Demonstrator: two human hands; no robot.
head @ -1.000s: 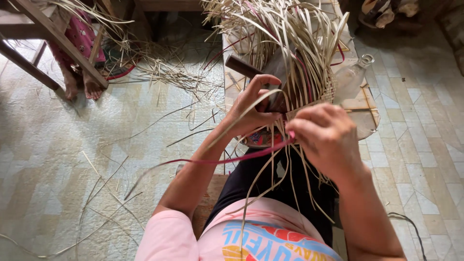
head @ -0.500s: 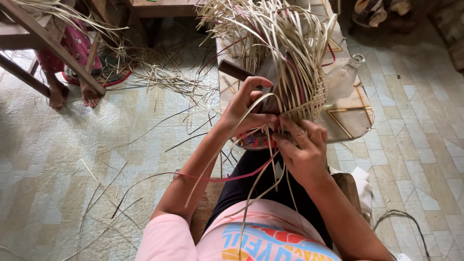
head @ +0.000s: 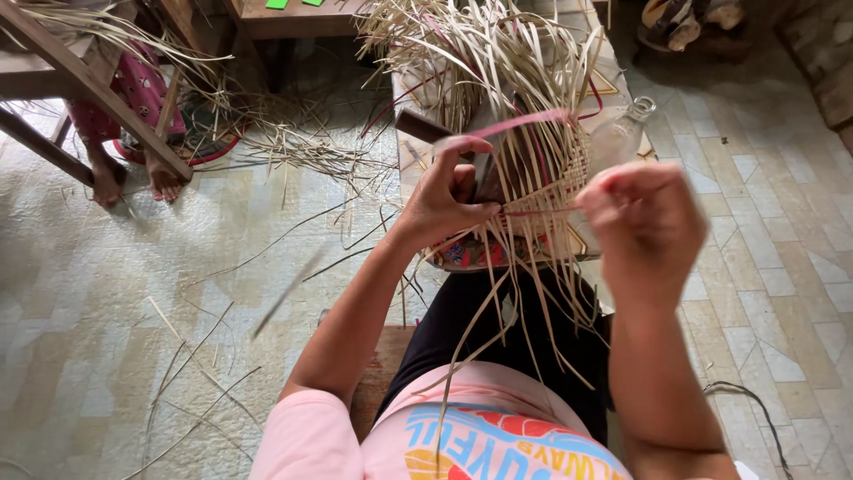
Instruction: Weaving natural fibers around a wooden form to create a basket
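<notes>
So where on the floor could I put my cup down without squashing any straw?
The tiled floor right of the half-woven basket is mostly bare, up to the black cable. The floor left of the left hand carries scattered straw strips, thickest near the wooden bench.

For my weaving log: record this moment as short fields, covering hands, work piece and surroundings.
left hand: presses on the half-woven basket of pale straw strips
right hand: closed on a pink strip, pulled taut from the basket
basket: on the lap, loose ends sticking up
floor: pale tiles, scattered straw
nearby: another person's bare feet, clear glass bottle
</notes>
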